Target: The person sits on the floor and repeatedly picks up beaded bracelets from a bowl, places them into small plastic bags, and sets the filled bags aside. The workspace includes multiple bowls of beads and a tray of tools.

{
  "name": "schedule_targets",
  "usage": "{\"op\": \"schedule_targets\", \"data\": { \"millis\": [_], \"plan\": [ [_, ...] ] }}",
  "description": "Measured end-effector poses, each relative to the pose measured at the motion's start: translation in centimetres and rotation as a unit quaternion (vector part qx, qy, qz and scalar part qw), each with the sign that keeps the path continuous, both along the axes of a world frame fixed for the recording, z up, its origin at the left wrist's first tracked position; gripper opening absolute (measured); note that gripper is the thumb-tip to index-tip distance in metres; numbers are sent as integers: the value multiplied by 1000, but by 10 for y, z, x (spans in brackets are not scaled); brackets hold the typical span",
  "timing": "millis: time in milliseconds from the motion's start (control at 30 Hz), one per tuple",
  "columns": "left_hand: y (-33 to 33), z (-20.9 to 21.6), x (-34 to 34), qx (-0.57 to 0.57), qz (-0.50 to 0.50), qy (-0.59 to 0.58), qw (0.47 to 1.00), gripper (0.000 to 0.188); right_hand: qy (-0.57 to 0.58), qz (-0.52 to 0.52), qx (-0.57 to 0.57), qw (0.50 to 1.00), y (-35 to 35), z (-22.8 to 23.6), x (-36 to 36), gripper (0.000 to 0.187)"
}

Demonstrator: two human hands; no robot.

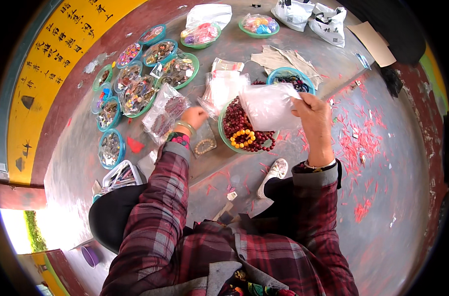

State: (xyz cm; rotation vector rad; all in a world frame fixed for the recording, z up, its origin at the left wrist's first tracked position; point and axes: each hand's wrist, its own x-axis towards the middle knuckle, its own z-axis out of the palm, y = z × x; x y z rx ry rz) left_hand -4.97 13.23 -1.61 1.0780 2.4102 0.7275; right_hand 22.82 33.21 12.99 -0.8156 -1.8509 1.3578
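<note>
My right hand [314, 114] pinches the edge of a sheaf of clear plastic bags [270, 106] between thumb and fingers. The bags hang over a green bowl [223, 129] of dark red bead strings [234, 118], hiding part of it. A yellow bead bracelet [242, 138] rests on those beads. To the left, my left hand [195, 117] is closed, its fingertips at a crumpled bit of clear plastic [209, 106]; whether it grips that is unclear. Beside it lies a clear bag of dark beads [167, 111]. Below, a pale bead bracelet [203, 146] lies in a flat clear packet.
Several bowls of small trinkets [138, 93] crowd the floor at left. Beyond my hands lie a stack of clear packets [225, 86] and a blue bowl of dark cords [291, 79]. White bags [328, 24] stand far right; red scraps [360, 148] litter the right floor.
</note>
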Motion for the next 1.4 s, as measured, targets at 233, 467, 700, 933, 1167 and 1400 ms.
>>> {"op": "schedule_targets", "data": {
  "millis": [233, 467, 700, 933, 1167, 1400],
  "plan": [
    [-37, -95, 69, -246, -49, 83, 964, 19, 49, -32, -40, 998, 2, 0, -1, 19],
    [-64, -144, 74, -230, -14, 151, 961, 31, 52, -41, -34, 997, 4, -1, -5, 19],
    [-48, -106, 46, -175, 247, 148, 941, 34, 31, -59, -20, 998, 7, 3, -2, 22],
    [-23, -28, -2, -65, 254, 98, 960, 25, 84, -80, -41, 992, 20, 4, 7, 22],
    [10, 19, 3, 47, 156, -13, 987, 24, 101, -76, -49, 991, 17, 13, 13, 20],
    [58, 63, 77, 196, 70, -211, 955, 18, 109, -81, -48, 990, 19, 16, 17, 21]
  ]
}}
